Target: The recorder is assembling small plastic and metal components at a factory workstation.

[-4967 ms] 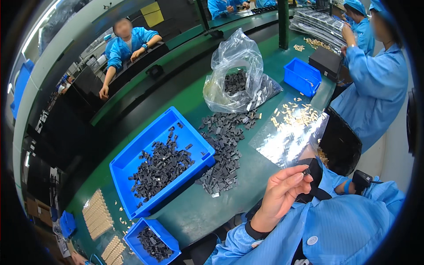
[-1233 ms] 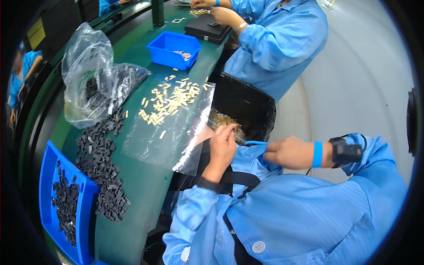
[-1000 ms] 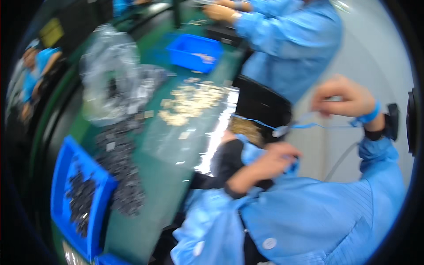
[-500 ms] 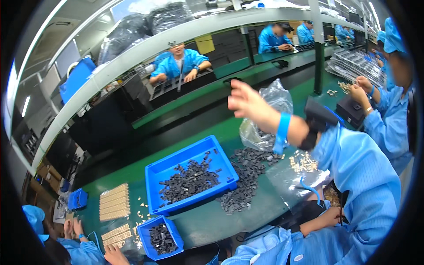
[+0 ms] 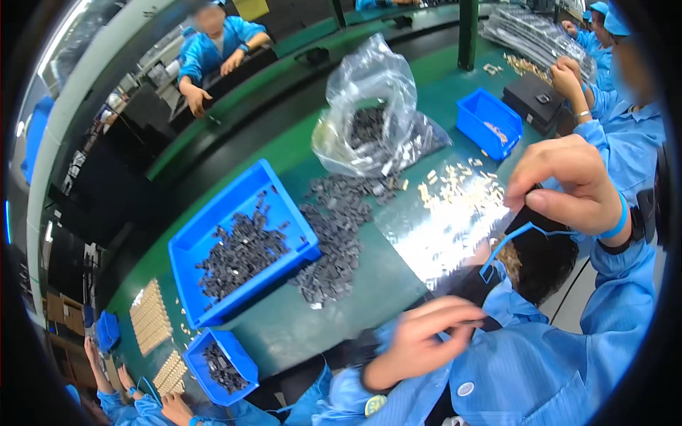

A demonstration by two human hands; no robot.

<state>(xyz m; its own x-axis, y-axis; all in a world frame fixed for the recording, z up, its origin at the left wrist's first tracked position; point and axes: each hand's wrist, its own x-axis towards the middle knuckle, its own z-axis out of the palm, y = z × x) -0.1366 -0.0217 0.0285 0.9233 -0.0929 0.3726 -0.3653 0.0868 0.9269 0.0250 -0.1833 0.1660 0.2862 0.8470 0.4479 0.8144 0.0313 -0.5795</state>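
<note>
My left hand (image 5: 426, 339) is low in front of my body, fingers pinched on a small dark piece that shows at the fingertips. To the right, my right hand (image 5: 568, 186) is raised near the edge of a clear plastic sheet (image 5: 405, 238). Its thumb and fingers are closed, and something dark shows between them, too unclear to name. Small cream-coloured parts (image 5: 462, 188) are scattered on the sheet. Left of it, a heap of small black pieces (image 5: 334, 245) spreads on the green table, against a large blue tray (image 5: 304, 247) of similar pieces.
Behind the heap stands an open clear plastic bag (image 5: 369, 71) with black pieces. A small blue bin (image 5: 501, 145) and a black box (image 5: 533, 99) are at right. Another blue bin (image 5: 245, 366) sits beside rows of cream parts (image 5: 150, 319). Co-workers sit left, right and opposite.
My right hand has come back from over the table to the right, near the sheet. My left hand has risen. The view has shifted, bringing the small blue bin at right into sight.
</note>
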